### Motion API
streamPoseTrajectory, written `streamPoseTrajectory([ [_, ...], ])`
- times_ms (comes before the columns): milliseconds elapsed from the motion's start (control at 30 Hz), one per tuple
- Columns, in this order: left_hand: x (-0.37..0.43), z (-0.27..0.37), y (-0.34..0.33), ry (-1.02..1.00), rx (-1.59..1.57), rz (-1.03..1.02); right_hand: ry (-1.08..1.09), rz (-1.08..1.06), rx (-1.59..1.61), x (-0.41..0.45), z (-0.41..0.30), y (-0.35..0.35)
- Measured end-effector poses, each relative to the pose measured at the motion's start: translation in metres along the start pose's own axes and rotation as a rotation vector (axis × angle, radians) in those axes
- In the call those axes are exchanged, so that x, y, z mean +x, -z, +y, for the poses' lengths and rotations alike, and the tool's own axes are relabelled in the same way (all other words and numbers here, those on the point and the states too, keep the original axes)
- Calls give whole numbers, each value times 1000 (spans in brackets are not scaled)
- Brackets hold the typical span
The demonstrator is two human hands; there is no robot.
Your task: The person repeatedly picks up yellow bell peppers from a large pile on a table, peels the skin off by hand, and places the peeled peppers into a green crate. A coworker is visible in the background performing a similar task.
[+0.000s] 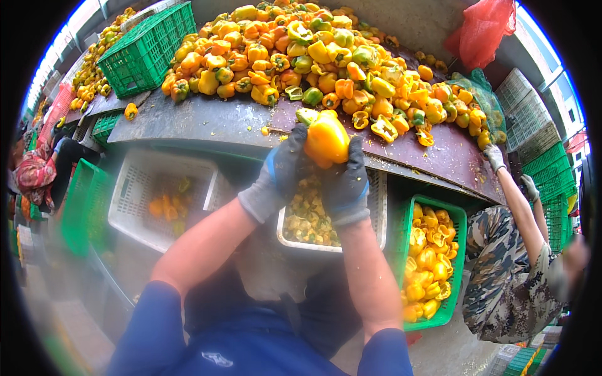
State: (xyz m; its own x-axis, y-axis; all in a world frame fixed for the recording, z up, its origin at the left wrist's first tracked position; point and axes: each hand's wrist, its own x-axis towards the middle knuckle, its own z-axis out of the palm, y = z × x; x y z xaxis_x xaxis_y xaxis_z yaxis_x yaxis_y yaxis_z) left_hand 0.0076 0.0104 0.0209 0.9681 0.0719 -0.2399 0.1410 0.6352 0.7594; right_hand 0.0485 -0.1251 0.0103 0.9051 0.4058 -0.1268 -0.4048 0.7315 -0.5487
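Observation:
A whole-looking yellow-orange bell pepper [328, 139] is held up between my gloved hands, over the near edge of the sorting table. My left hand [290, 162], in a grey and black work glove, grips its left side. A pale green pepper piece [306, 116] shows just above those fingers; whether I hold it or it lies behind, I cannot tell. My right hand [345, 181], gloved the same way, clasps the pepper's lower right side. Below both hands, a white plastic crate [308, 245] holds pale cut pepper cores, partly hidden by my gloves.
A heap of yellow and orange peppers [282, 51] covers the table [197, 117]. At right stands a green crate of cored peppers [458, 263]; at left, a white crate [136, 211] with a few pieces. A co-worker [512, 272] sits close at right, another person [37, 171] far left.

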Motion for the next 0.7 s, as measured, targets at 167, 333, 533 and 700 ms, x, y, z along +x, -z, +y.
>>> streamPoseTrajectory([
  [167,21,11,2,56,-300,-39,-175,-106,-194,-2,-9,21],
  [333,25,14,17,-122,174,-142,34,-234,-549,-1,-25,36],
  [533,11,28,14,-33,396,-218,71,-223,-578,-13,-44,6],
  [700,-7,33,9,-125,519,-231,-42,-223,-586,-21,-53,-12],
])
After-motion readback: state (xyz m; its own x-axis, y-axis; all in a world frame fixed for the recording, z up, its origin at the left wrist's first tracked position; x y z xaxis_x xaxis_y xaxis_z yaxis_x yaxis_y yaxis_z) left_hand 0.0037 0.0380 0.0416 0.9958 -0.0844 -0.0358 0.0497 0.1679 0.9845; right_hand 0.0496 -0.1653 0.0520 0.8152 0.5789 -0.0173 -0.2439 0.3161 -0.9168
